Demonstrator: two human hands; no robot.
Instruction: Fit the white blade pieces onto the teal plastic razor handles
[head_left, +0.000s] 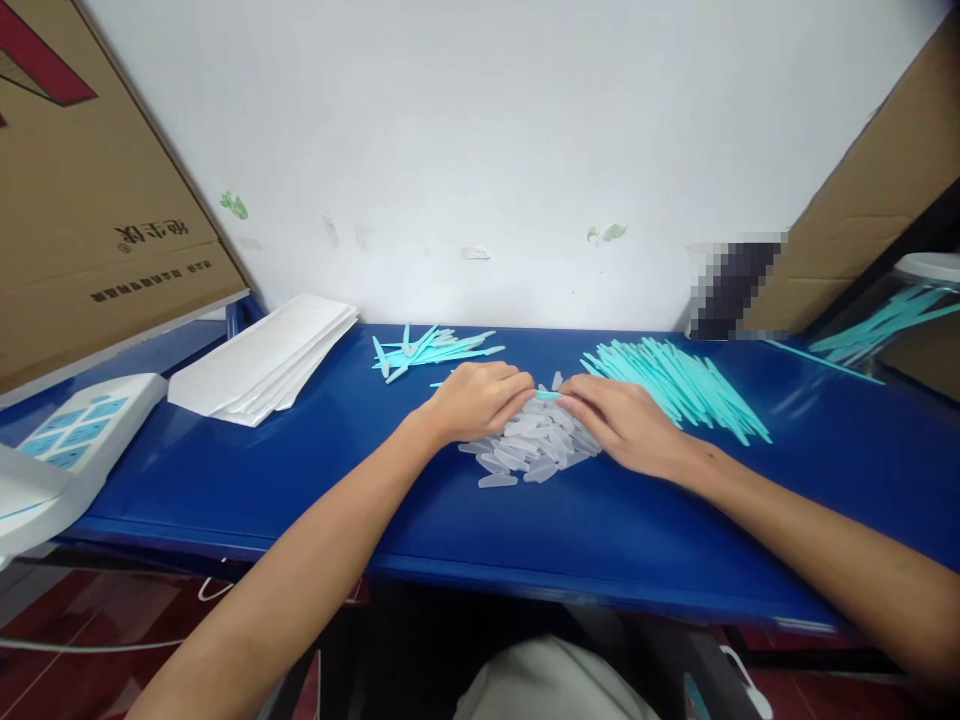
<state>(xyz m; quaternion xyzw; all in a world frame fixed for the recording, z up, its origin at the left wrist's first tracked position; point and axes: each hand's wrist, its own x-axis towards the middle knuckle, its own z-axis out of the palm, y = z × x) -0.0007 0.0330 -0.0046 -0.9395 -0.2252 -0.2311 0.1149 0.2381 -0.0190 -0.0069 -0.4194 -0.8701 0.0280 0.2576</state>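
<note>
My left hand [484,400] and my right hand [626,415] face each other over the middle of the table, fingers pinched. Between their fingertips runs a short visible stretch of a thin teal stick [547,394]; its ends are hidden in my fingers. Directly beneath lies a heap of small translucent, blade-shaped caps [536,450]. Beyond my left hand is a loose pile of teal sticks with pale caps at some ends [435,348]. A larger heap of bare teal sticks [675,385] lies beside and behind my right hand.
A stack of white paper bags [262,355] lies at the back left, near a white device with blue keys [79,430]. Cardboard boxes [97,200] flank the blue table [300,480]. A clear container [892,310] with teal sticks stands at the right, and a white wall [487,150] behind.
</note>
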